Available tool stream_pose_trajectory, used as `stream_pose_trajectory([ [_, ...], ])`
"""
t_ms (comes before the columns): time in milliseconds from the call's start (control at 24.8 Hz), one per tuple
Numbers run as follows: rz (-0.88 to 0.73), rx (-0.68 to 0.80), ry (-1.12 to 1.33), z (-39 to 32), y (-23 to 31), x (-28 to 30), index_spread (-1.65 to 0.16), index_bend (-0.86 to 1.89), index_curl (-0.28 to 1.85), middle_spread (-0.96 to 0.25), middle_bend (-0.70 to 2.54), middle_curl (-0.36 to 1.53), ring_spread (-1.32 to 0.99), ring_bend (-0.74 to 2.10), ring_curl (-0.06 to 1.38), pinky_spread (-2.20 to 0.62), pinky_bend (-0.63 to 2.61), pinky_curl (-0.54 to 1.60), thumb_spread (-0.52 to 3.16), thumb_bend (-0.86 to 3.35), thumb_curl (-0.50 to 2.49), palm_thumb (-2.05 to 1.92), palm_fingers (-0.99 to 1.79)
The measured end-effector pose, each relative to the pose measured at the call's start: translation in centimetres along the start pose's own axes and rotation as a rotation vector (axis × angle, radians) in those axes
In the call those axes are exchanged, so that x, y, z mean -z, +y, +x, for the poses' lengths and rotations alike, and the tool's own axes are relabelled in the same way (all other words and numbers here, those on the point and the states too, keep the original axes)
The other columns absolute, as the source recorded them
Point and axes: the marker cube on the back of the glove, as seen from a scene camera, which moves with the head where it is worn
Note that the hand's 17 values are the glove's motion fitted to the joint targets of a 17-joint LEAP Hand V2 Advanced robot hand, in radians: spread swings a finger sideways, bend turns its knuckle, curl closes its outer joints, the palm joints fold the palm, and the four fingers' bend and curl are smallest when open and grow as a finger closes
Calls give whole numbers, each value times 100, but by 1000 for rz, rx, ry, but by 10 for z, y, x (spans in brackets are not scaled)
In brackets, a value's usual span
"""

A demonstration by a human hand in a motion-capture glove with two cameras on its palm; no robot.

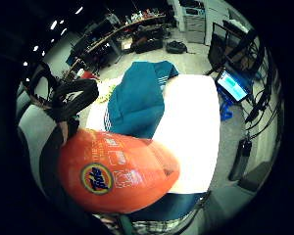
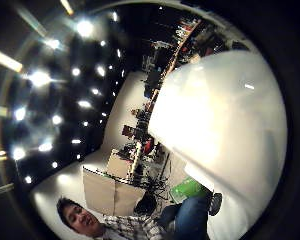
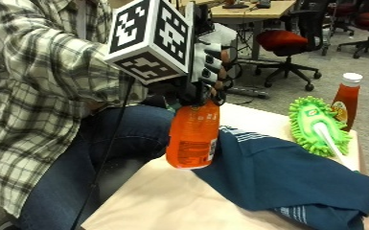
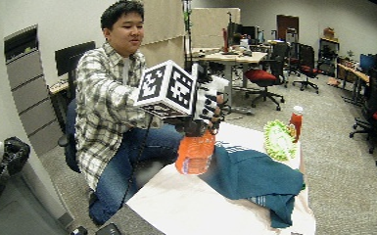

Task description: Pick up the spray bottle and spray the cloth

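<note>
An orange spray bottle hangs upright above the near edge of the white table, lifted clear of it. My gloved right hand grips its black spray head from above, fingers curled round the neck. A teal cloth with white stripes lies spread on the table just beside and beyond the bottle. In the little finger side palm view the orange bottle fills the foreground with the teal cloth on the table behind it. The nozzle's direction is hidden by the hand.
A green fluffy duster head and a ketchup bottle stand at the table's far side, past the cloth. The person's knee is close under the bottle. Office chairs and desks lie further back.
</note>
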Motion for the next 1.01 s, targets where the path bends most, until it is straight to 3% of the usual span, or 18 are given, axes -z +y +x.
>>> stream_pose_trajectory([
  [242, 152, -10, -167, 1, 0, 25, -22, 35, 60, -11, 55, 49, -17, 54, 45, -7, 25, 38, 3, -3, 80, 108, 130],
  [483, 173, 14, -254, -16, -8, 14, -22, 34, 60, -11, 55, 49, -17, 54, 45, -6, 24, 38, 3, -3, 80, 108, 130],
  [1007, -2, 61, -436, -82, -24, -139, -21, 34, 61, -10, 51, 49, -16, 53, 45, -3, 24, 38, 6, -2, 80, 110, 126],
])
